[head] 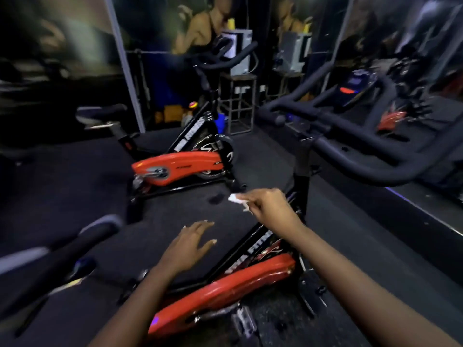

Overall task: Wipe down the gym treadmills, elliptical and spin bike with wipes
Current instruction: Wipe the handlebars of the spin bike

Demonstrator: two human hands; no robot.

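Head view: the right hand pinches a small white wipe in curled fingers, in the air above the black frame of the near bike and below its handlebars. The left hand hovers open, fingers spread, over the floor beside that frame. A second bike stands beyond, well apart.

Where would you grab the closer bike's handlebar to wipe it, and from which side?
Probably the nearest sweep of the handlebar: it is a round padded tube lying roughly level, with open space above it. The right hand, pinching the wipe, could come down from above and wrap around it.
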